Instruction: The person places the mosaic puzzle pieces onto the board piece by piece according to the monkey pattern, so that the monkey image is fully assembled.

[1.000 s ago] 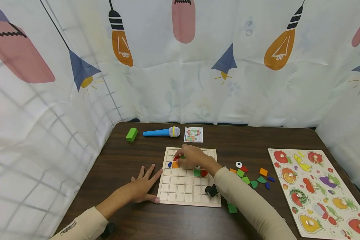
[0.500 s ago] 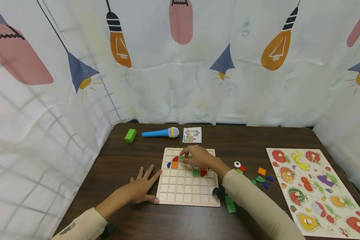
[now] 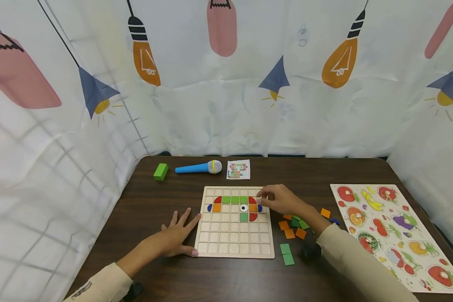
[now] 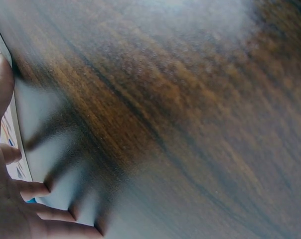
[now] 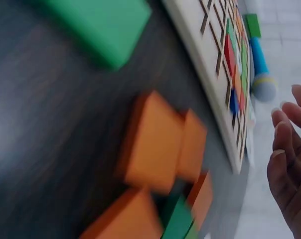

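Observation:
A wooden grid board (image 3: 226,237) lies mid-table with coloured pieces in its upper rows. Three green squares (image 3: 235,199) form a row between red rounded pieces (image 3: 217,199). Below them sit orange squares (image 3: 217,207), a white eye disc (image 3: 243,208) and blue half-rounds (image 3: 209,207). My left hand (image 3: 179,235) rests with spread fingers on the table, its fingertips and thumb at the board's left edge. Over the board's upper right corner is my right hand (image 3: 283,200), fingers loosely bent; in the right wrist view nothing shows between its fingertips.
Loose orange squares (image 3: 289,233) and green squares (image 3: 288,259) lie right of the board. Behind it are a pattern card (image 3: 238,170), a blue toy microphone (image 3: 192,168) and a green block (image 3: 160,172). A fruit puzzle board (image 3: 394,247) takes up the right side.
My right hand has left the board's upper left part and moved right. The green piece it held is now in the top row. My left hand has stayed put.

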### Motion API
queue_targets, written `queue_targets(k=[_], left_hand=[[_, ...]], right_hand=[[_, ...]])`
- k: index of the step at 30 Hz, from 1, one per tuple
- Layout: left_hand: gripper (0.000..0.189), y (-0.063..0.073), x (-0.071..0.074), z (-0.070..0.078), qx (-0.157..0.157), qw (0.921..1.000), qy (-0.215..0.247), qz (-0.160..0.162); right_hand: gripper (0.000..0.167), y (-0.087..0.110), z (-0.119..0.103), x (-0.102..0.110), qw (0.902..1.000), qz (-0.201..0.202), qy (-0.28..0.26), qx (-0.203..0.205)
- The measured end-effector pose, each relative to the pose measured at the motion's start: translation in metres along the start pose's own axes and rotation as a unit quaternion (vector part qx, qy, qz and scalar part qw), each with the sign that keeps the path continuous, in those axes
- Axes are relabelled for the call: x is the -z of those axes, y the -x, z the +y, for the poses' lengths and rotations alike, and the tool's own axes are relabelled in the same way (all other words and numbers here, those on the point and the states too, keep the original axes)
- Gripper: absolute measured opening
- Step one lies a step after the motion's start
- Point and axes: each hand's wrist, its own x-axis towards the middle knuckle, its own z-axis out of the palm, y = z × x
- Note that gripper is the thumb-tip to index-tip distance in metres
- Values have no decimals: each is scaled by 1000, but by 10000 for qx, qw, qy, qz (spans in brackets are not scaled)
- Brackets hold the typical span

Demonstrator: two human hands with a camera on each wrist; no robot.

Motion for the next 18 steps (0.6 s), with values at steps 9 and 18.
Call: queue_targets(k=[9,18], left_hand=[[110,-1,-2,-2,-1,10000,-48,-4],[110,-3,-2,-4,-12,10000,-6,-25]], right_hand=[[24,56,35,21,10000,24,9,-66],[24,106,68,57,9977,329,-45,-588]])
